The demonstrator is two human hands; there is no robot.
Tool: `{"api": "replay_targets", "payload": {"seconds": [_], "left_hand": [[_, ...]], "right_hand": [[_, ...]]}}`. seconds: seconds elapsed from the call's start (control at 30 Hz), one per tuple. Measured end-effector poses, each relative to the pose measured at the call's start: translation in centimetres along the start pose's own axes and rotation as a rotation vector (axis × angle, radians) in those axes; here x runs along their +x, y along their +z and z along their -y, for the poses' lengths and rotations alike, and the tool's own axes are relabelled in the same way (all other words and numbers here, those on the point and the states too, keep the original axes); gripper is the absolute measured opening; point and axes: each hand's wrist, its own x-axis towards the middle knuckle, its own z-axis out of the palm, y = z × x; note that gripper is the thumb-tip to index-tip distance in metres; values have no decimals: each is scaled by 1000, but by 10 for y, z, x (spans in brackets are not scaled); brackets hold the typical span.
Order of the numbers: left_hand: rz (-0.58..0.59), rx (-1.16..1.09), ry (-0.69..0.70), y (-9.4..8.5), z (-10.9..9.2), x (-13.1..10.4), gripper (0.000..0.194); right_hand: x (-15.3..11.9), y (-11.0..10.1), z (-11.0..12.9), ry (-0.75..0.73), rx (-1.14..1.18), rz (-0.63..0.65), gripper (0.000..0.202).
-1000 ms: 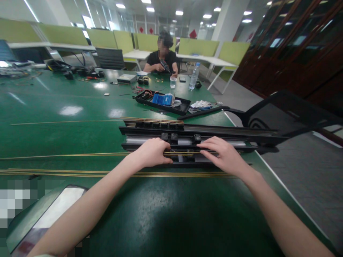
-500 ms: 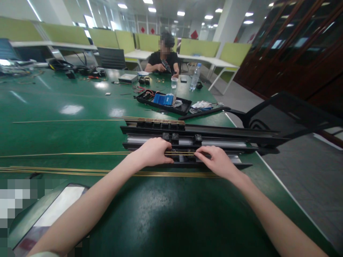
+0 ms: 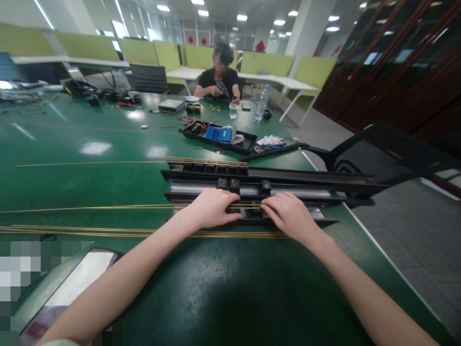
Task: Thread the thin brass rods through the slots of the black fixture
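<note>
Your left grip (image 3: 216, 207) is partly open over the thin gold rods (image 3: 151, 206), with thumb and finger apart. Your right grip (image 3: 288, 212) is by the rod tips; you cannot tell if it pinches them. The rods lie along the near black rail (image 3: 326, 222), on the green counter (image 3: 230, 288). Use a soft touch, and go slow. Hold the rods straight, since thin ones may bend.

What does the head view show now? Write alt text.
Left hand and right hand work at thin golden rods above long black rails on a glossy green table; a person in black sits across, near a clear plastic bottle.
</note>
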Motion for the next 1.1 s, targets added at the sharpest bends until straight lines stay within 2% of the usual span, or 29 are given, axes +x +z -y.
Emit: {"api": "replay_targets", "payload": {"seconds": [0.3,0.67,1.1], "left_hand": [[33,10,-44,5,6,2,45],[88,3,-100,4,13,3,65],[95,-8,-86,4,13,2,66]], "right_hand": [[-1,2,-5,-16,32,19,25],[-2,2,-13,7,140,70,27],[-4,-5,-23,36,212,119,26]]}}
